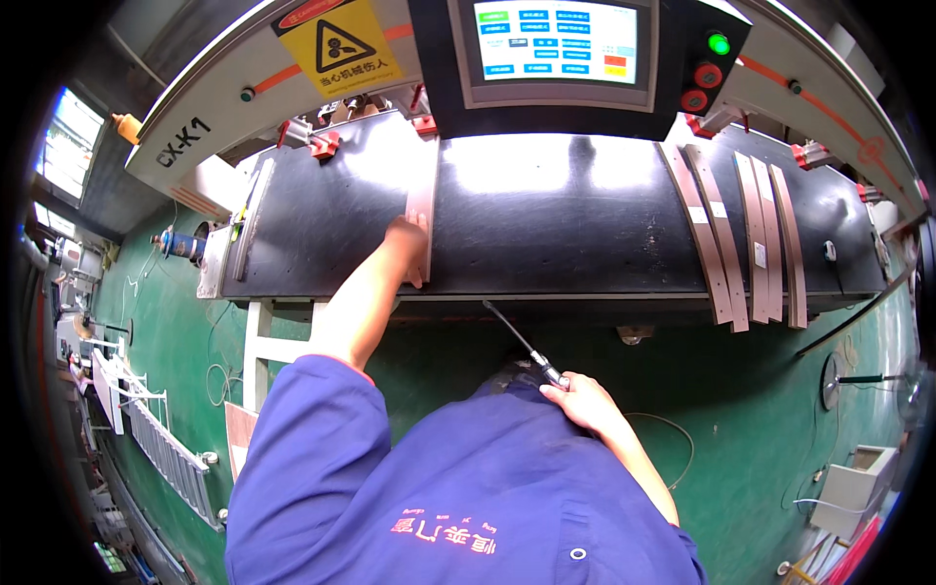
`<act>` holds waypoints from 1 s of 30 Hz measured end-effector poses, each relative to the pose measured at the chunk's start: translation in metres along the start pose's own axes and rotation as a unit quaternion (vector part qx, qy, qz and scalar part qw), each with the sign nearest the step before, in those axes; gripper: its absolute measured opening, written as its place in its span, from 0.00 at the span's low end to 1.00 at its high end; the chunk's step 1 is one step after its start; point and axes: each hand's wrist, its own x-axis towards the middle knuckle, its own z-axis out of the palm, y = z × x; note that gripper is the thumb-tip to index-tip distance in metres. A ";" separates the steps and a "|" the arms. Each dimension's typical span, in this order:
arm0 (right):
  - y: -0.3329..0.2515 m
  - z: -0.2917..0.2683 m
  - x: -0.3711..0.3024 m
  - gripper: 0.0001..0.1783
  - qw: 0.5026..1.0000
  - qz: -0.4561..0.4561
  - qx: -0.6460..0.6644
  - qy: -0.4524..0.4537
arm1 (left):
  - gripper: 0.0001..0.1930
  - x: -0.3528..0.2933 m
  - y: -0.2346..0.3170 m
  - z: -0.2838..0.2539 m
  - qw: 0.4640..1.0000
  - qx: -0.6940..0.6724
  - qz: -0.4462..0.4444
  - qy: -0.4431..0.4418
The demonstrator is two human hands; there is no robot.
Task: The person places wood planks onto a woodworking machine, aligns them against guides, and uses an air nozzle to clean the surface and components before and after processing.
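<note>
My left hand [409, 246] is closed over a long brown profile strip [422, 175] lying on the black machine table [546, 234]. The strip's far end reaches a red clamp block [424, 125]. My right hand [582, 402] grips an air blow gun [544, 365] with a long thin nozzle, in front of the table's near edge. Its nozzle tip points up and left, toward the table edge. Part of the gun's body is hidden by my fingers.
Several brown profile strips [759, 244] lie at the table's right, their near ends overhanging the edge. Above the far side sits a control panel with a lit touchscreen [556, 44] and buttons. A thin strip [255, 219] lies far left. A hose [690, 439] trails on the green floor.
</note>
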 end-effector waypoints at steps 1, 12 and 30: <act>0.002 -0.001 -0.001 0.25 1.000 0.006 0.001 0.006 | 0.79 0.000 0.000 0.002 1.000 0.001 0.001 0.003; 0.034 0.001 0.012 0.23 0.993 0.019 0.087 0.073 | 0.79 0.008 -0.005 0.006 1.000 -0.011 0.018 -0.009; 0.038 0.001 0.021 0.22 0.975 -0.015 0.166 0.149 | 0.79 0.013 -0.007 0.020 1.000 0.001 0.005 0.009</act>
